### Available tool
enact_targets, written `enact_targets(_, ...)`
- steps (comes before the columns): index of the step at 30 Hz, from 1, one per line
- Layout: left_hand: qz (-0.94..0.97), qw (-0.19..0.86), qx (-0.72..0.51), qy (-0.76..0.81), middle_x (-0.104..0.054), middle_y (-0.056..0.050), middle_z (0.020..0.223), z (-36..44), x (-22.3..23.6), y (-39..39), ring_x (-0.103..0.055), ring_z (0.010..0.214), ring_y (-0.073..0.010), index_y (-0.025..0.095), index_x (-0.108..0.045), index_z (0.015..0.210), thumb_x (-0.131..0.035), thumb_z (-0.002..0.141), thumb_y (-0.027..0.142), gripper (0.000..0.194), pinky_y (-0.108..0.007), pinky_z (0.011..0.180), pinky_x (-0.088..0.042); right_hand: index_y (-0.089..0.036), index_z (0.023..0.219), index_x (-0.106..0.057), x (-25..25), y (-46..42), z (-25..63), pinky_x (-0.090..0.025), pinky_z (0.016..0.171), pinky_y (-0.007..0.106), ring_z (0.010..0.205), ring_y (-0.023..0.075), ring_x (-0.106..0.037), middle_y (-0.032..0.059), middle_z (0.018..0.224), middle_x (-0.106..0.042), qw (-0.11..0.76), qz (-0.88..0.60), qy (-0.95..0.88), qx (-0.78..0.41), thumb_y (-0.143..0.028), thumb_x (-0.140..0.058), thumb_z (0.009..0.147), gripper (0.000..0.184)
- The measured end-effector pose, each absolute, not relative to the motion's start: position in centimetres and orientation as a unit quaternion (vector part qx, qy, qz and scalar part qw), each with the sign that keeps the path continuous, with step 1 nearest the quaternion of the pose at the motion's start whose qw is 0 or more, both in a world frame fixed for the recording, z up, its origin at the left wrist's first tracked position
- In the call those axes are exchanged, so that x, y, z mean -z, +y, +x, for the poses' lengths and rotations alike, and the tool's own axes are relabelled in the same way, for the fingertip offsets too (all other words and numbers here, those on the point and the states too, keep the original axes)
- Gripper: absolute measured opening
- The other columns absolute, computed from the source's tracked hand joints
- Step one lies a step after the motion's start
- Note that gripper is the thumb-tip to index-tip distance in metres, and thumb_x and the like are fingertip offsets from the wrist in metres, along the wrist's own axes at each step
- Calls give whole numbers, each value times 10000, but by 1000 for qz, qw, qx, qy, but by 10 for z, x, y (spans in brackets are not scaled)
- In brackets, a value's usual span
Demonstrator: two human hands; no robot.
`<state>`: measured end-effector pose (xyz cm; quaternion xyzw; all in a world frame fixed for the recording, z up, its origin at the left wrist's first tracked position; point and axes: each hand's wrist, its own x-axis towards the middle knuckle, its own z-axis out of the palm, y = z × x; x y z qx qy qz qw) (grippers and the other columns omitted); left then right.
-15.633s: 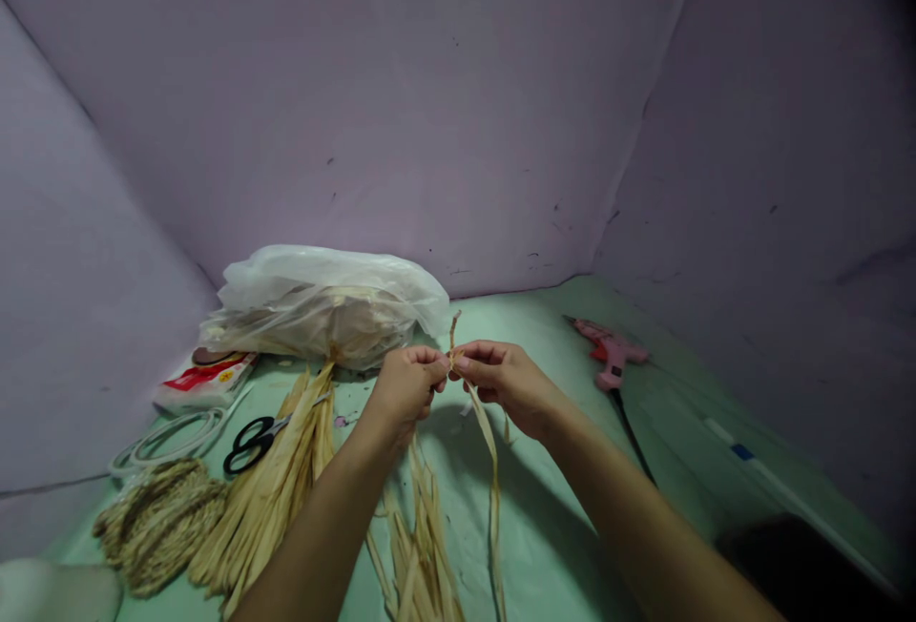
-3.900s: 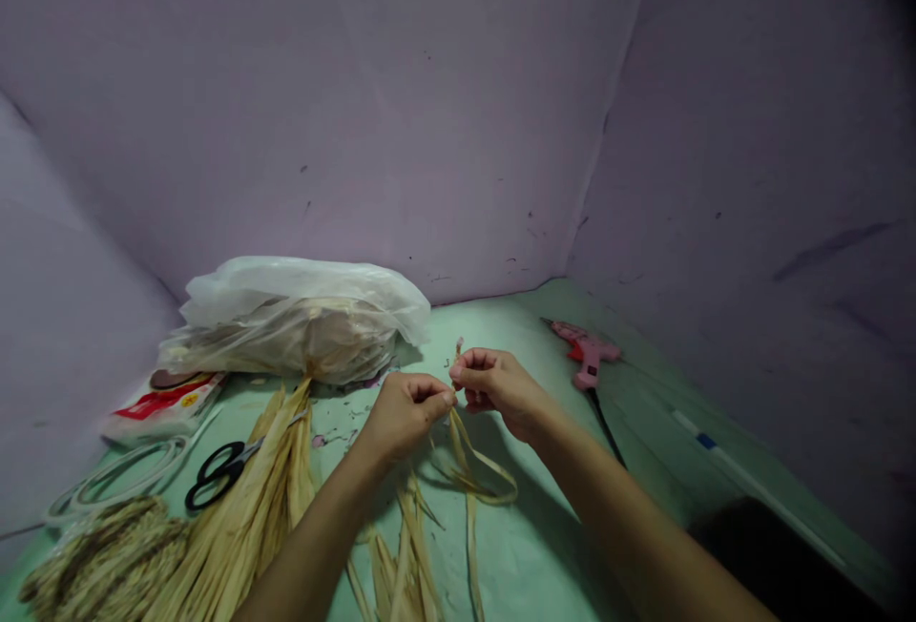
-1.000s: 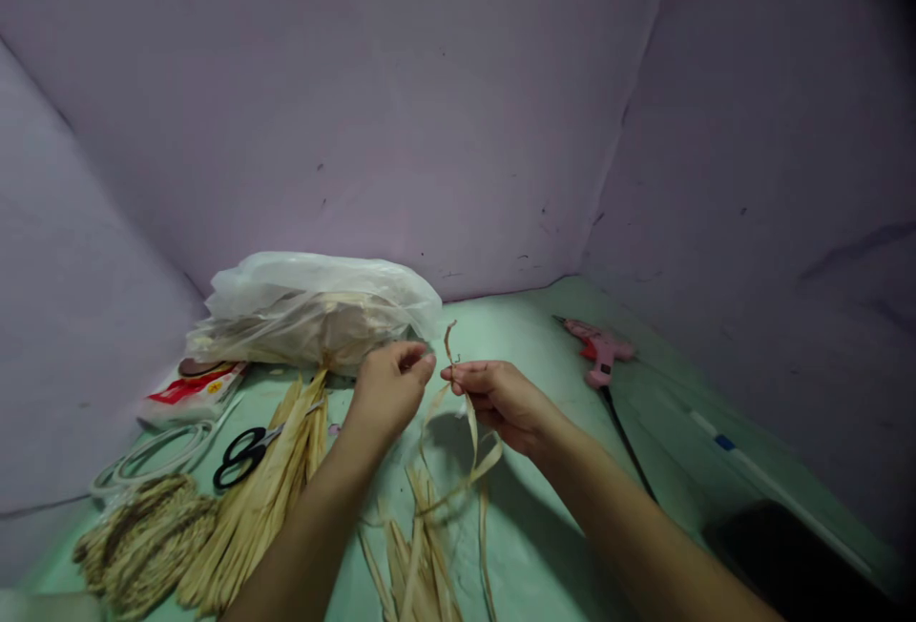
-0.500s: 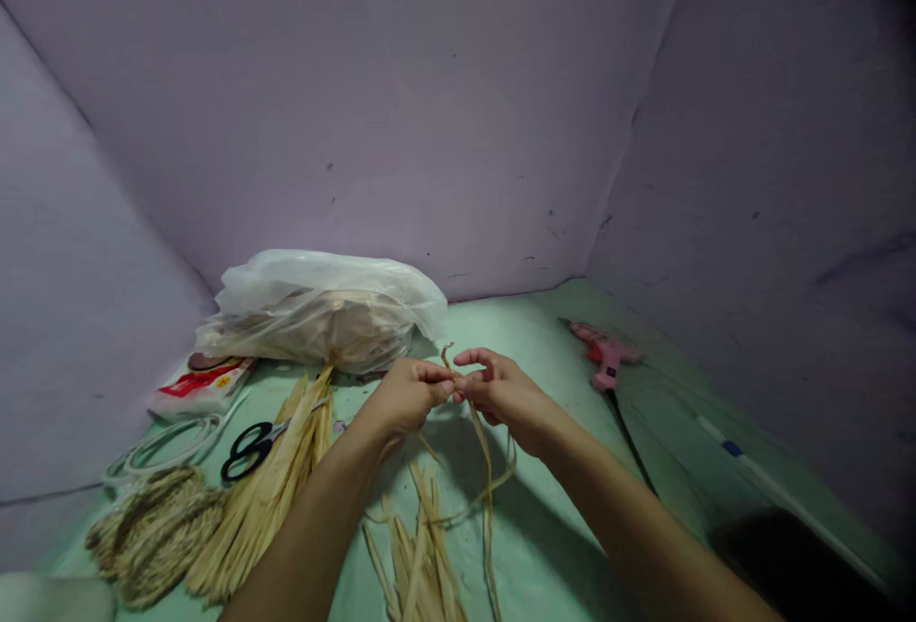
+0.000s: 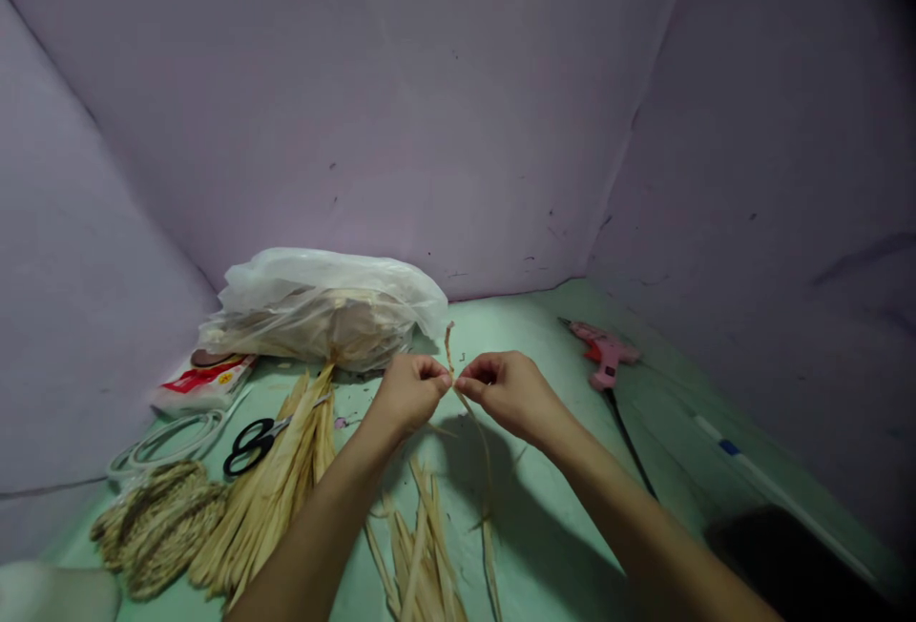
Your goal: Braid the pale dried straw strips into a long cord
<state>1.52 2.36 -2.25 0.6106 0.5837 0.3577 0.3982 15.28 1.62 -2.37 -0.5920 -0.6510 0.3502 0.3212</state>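
The left hand (image 5: 409, 395) is pinching the base of a thin twisted straw cord (image 5: 449, 347) between thumb and finger, the other fingers curling in. The right hand (image 5: 513, 397), just beside it, is nipping a pale strand (image 5: 475, 419) that is trailing below. The cord is pointing up above the desk (image 5: 519, 317). Black-handled scissors (image 5: 263, 444) are lying on a straw bundle (image 5: 276, 498); a pink glue gun (image 5: 607, 353) is resting at right.

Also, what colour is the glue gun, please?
The glue gun is mostly pink, clearest in the head view.
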Motion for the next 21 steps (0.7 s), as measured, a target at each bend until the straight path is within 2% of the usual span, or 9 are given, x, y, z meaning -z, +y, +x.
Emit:
enact_targets(4, 594, 367, -359, 619, -509, 15, 456, 19, 24, 23, -400, 442, -77, 121, -567, 526, -505, 568, 206, 112, -199, 456, -292, -171, 655, -661, 15, 9, 150, -307, 485, 215, 545, 121, -523, 35, 610, -640, 305, -615, -657, -310, -299, -532, 667, 182)
enact_targets(7, 545, 382, -395, 633, -532, 7, 460, 23, 22, 21, -450, 453, -87, 125, -552, 518, -484, 559, 165, 89, -197, 466, -327, -179, 718, -678, 12, -2, 139, -337, 533, 218, 603, 136, -565, 52, 678, -666, 302, -604, -687, -268, -263, -488, 715, 208)
enact_targets(10, 474, 423, -426, 644, -469, 41, 412, 24, 18, 20, -396, 404, -66, 136, -507, 504, -474, 536, 127, 47, -179, 427, -303, -167, 800, -666, 17, -16, 122, -352, 599, 227, 683, 152, -586, 80, 773, -667, 276, -578, -747, -180, -195, -449, 742, 227)
enact_targets(13, 428, 475, -417, 646, -416, 62, 375, 22, 14, 20, -308, 345, -48, 149, -467, 518, -452, 539, 116, 42, -170, 380, -243, -152, 876, -644, 19, -26, 112, -351, 595, 233, 701, 157, -587, 96, 844, -654, 224, -547, -795, -139, -146, -460, 719, 242)
enact_targets(15, 443, 471, -411, 643, -416, 60, 378, 21, 13, 20, -289, 339, -42, 149, -458, 514, -442, 542, 114, 48, -169, 377, -222, -157, 812, -661, 15, -25, 117, -341, 549, 238, 643, 157, -577, 83, 778, -657, 180, -538, -807, -163, -193, -510, 695, 194)
enact_targets(17, 481, 452, -400, 636, -402, 61, 377, 21, 14, 19, -280, 345, -39, 147, -460, 507, -440, 541, 112, 52, -171, 385, -213, -164, 659, -668, 9, -17, 131, -323, 495, 232, 554, 144, -545, 48, 618, -636, 154, -531, -797, -244, -314, -577, 651, 175)
enact_targets(18, 500, 450, -392, 628, -392, 63, 375, 21, 15, 19, -275, 350, -38, 147, -458, 503, -443, 544, 116, 54, -172, 388, -208, -166, 632, -664, 6, -11, 139, -314, 465, 221, 503, 125, -518, 29, 549, -608, 168, -522, -779, -306, -379, -570, 657, 234)
enact_targets(19, 517, 454, -383, 616, -389, 62, 380, 22, 17, 18, -276, 357, -39, 148, -458, 503, -446, 548, 122, 53, -175, 392, -207, -157, 615, -651, 3, -4, 148, -313, 452, 212, 485, 111, -499, 23, 522, -588, 226, -541, -739, -332, -418, -528, 689, 298)
enact_targets(21, 551, 470, -366, 584, -397, 56, 396, 25, 19, 16, -296, 381, -45, 147, -459, 507, -451, 555, 133, 51, -179, 404, -216, -148, 720, -642, 1, 9, 161, -342, 466, 196, 539, 102, -512, 32, 632, -613, 360, -580, -648, -338, -417, -534, 690, 292)
